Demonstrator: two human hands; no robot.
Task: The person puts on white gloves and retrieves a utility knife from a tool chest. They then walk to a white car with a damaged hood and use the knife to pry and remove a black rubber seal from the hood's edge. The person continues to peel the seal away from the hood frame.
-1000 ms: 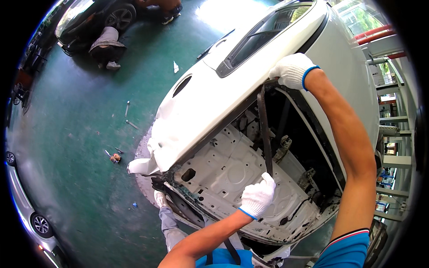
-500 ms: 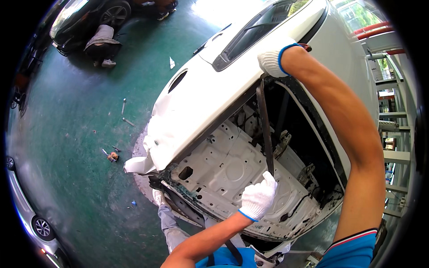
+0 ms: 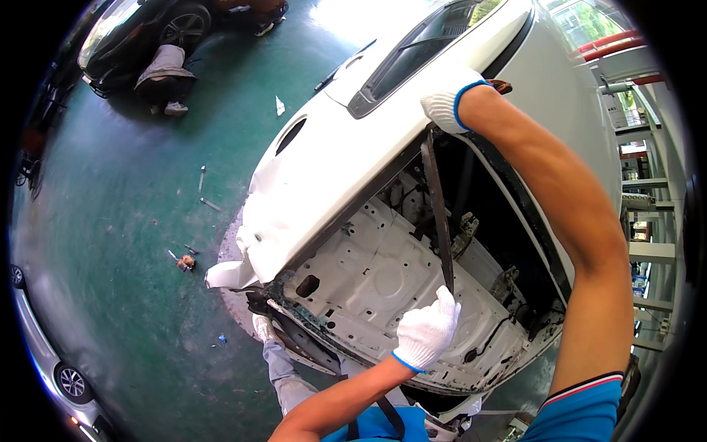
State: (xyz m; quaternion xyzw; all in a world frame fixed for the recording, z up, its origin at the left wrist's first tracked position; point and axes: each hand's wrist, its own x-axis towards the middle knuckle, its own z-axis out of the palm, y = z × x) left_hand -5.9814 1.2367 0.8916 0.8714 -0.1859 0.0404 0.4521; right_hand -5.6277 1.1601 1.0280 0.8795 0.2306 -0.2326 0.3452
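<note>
My left hand (image 3: 427, 331), in a white knitted glove with a blue cuff, is closed around the lower end of a long dark strip (image 3: 439, 202). The strip stretches up to the upper corner of the rear window opening of a white car body (image 3: 309, 199). Beside that corner rests my right hand (image 3: 444, 103), gloved alike, its fingers curled and mostly hidden. An orange-red tool handle (image 3: 501, 86) sticks out past its wrist. Through the glassless opening shows a bare white metal panel (image 3: 387, 272) with holes and cables.
Crushed metal (image 3: 234, 274) juts from the car's near left corner, and broken glass (image 3: 309, 317) lies along the opening's edge. On the green floor lie tools (image 3: 209, 205). A person (image 3: 166, 77) crouches by a dark car (image 3: 121, 44); a silver car (image 3: 46, 342) stands at left.
The view has shifted slightly. My left hand still pulls the strip taut and has moved a little down and right; my right hand stays at the corner.
</note>
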